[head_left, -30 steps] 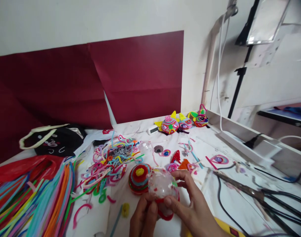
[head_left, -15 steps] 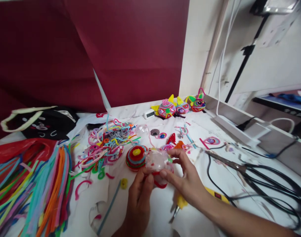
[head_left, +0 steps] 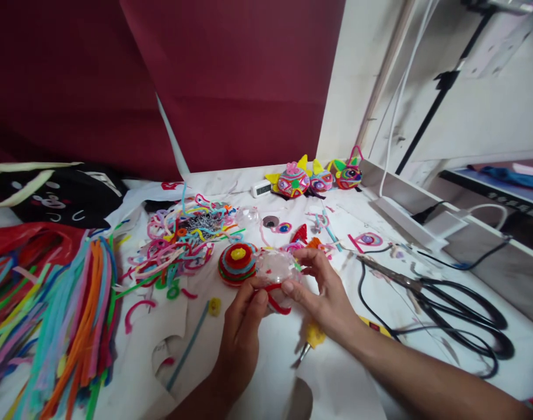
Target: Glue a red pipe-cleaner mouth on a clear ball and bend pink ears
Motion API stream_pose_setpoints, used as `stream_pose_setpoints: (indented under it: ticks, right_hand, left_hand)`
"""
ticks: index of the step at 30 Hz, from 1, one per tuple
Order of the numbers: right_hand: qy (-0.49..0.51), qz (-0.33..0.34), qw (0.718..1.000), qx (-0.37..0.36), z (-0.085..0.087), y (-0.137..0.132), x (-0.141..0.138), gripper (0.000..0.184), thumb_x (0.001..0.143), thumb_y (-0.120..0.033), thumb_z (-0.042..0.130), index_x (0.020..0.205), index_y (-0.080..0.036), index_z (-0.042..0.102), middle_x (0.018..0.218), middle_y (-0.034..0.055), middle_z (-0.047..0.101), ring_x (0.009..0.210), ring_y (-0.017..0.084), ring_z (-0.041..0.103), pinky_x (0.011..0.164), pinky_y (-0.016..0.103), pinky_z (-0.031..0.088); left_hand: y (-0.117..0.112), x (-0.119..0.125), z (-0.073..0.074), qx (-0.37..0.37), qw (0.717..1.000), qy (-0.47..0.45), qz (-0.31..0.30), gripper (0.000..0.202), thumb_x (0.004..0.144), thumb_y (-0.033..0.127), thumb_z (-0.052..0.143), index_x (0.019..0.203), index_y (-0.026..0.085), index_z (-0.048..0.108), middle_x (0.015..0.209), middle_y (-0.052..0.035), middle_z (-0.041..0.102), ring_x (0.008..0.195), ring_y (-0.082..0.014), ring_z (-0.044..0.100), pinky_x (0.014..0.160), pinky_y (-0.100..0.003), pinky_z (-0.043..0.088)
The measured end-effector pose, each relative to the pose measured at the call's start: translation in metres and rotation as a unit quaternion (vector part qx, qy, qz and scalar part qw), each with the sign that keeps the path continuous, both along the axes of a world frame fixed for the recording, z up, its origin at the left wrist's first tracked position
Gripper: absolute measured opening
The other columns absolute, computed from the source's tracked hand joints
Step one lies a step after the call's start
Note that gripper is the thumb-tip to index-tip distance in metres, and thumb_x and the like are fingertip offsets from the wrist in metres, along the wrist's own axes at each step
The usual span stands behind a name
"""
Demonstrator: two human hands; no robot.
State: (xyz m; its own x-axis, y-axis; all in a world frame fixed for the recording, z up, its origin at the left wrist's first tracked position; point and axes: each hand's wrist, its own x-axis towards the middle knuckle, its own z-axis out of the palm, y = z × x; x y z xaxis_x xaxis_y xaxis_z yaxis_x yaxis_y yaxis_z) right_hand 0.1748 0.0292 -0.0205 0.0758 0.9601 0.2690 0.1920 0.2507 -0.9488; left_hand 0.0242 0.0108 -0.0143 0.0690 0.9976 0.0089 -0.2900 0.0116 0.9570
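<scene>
Both my hands hold a clear plastic ball (head_left: 275, 268) just above the white table (head_left: 336, 385). My right hand (head_left: 321, 294) wraps its fingers round the ball's right side. My left hand (head_left: 244, 324) pinches a red pipe cleaner (head_left: 277, 304) against the ball's lower edge. Just left of the ball lies a half ball (head_left: 237, 263) wound in red, green and blue rings with a yellow centre.
A heap of cut pipe cleaner bits (head_left: 183, 233) lies behind, long pipe cleaners (head_left: 60, 315) at left on a red bag. A black bag (head_left: 56, 195), three decorated fish figures (head_left: 312, 178), black scissors (head_left: 450, 300), a yellow glue gun (head_left: 314, 338), cables and a power strip (head_left: 410, 224) surround me.
The camera has tilted down, so the table fills more of the view. My hands kept hold of the ball; my left fingers shifted along the red pipe cleaner at its lower edge.
</scene>
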Motion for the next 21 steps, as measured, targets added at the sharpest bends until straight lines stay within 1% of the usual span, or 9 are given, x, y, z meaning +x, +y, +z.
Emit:
stream_pose_setpoints:
  ticks: [2,4,7,11,13,17,21]
  right_hand:
    - [-0.001,0.000,1.000,-0.001,-0.0004,-0.0001,0.0000,0.041,0.080,-0.045,0.067,0.111,-0.024,0.050,0.111,0.0050,0.058,0.106,0.022,0.054,0.092,0.039,0.044]
    - [-0.003,0.001,1.000,0.000,-0.0007,-0.0001,0.0000,0.041,0.080,-0.045,0.066,0.111,-0.024,0.050,0.111,0.0049,0.058,0.106,0.022,0.054,0.092,0.039,0.043]
    - [-0.007,0.002,1.000,-0.001,-0.0010,0.0002,0.0000,0.041,0.081,-0.045,0.066,0.112,-0.024,0.049,0.110,0.0047,0.058,0.105,0.022,0.054,0.092,0.039,0.043]
    - [-0.009,0.002,1.000,0.001,-0.0015,0.0008,0.0002,0.041,0.081,-0.045,0.066,0.112,-0.023,0.049,0.110,0.0049,0.057,0.105,0.022,0.054,0.091,0.039,0.043]
    - [-0.008,0.001,1.000,-0.001,-0.0017,0.0011,0.0003,0.041,0.081,-0.045,0.066,0.111,-0.023,0.049,0.110,0.0051,0.057,0.105,0.022,0.054,0.091,0.039,0.044]
    - [-0.008,0.005,1.000,-0.007,-0.0021,0.0016,0.0005,0.042,0.080,-0.044,0.067,0.112,-0.023,0.049,0.111,0.0051,0.058,0.104,0.021,0.054,0.090,0.039,0.044]
    - [-0.009,0.007,1.000,-0.003,-0.0024,0.0017,0.0004,0.043,0.079,-0.045,0.067,0.112,-0.024,0.049,0.109,0.0043,0.057,0.102,0.021,0.053,0.090,0.039,0.043]
  left_hand:
    - [0.0002,-0.0003,0.0001,0.001,1.000,-0.020,-0.009,0.023,0.088,0.035,0.057,0.102,0.017,0.061,0.097,-0.0073,0.071,0.093,-0.0224,0.065,0.079,-0.031,0.049]
    - [0.0002,-0.0012,-0.0005,0.004,0.999,-0.039,-0.031,0.023,0.090,0.034,0.055,0.105,0.018,0.060,0.101,-0.0072,0.071,0.095,-0.0224,0.065,0.082,-0.033,0.049]
    - [-0.0003,-0.0029,-0.0018,0.008,0.997,-0.058,-0.052,0.023,0.089,0.032,0.055,0.106,0.017,0.061,0.103,-0.0072,0.071,0.094,-0.0225,0.065,0.081,-0.033,0.049]
    - [-0.0005,-0.0033,-0.0023,0.007,0.995,-0.078,-0.054,0.026,0.082,0.030,0.064,0.104,0.017,0.062,0.089,-0.0051,0.073,0.085,-0.0209,0.067,0.073,-0.029,0.048]
    - [0.0001,-0.0025,-0.0014,0.002,0.994,-0.095,-0.059,0.026,0.081,0.033,0.065,0.103,0.018,0.063,0.087,-0.0046,0.073,0.085,-0.0211,0.067,0.074,-0.030,0.049]
    - [0.0028,-0.0001,0.0010,-0.022,0.990,-0.125,-0.054,0.028,0.086,0.043,0.058,0.099,0.018,0.063,0.087,-0.0046,0.074,0.090,-0.0222,0.068,0.080,-0.033,0.051]
    - [0.0048,0.0013,0.0015,-0.028,0.990,-0.127,-0.053,0.028,0.091,0.040,0.053,0.102,0.016,0.063,0.085,-0.0047,0.073,0.093,-0.0221,0.068,0.083,-0.034,0.051]
